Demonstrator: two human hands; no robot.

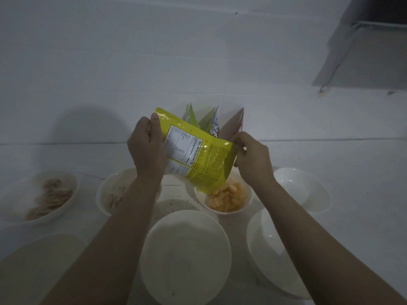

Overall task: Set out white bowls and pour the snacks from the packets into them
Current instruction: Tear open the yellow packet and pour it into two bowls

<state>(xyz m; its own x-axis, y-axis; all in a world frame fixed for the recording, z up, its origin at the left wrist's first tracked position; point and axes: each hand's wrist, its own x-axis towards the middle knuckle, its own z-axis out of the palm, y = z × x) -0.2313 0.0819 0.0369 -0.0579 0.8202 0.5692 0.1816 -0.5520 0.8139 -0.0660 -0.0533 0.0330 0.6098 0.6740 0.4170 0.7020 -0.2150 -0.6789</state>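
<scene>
Near bowls: three white ones in the front row, left bowl (44, 258), middle bowl (186, 256), right bowl (271, 256) partly under the right forearm; nothing visible in any of them.
Far-left bowl (41, 195): holds pale brown snack pieces, blurred.
Second bowl (114, 192): back row, some pale pieces inside, partly hidden by the left forearm.
Left hand (146, 148): grips the yellow packet's upper left edge, thumb on the printed face, fingers curled behind.
Packet (198, 155): yellow, nutrition panel toward the camera, held in the air and tilted, open lower end right over the snack bowl.
Snack bowl (229, 199): back row, right of centre, holds yellow-orange puffs; packet mouth at its left rim.
Right hand (251, 159): pinches the packet's right corner between thumb and curled fingers.
Other packets (211, 122): green and pinkish ones upright behind the yellow one, against the wall.
Far-right bowl (301, 189): white, nothing visible inside.
Counter (363, 183): white, wall white.
</scene>
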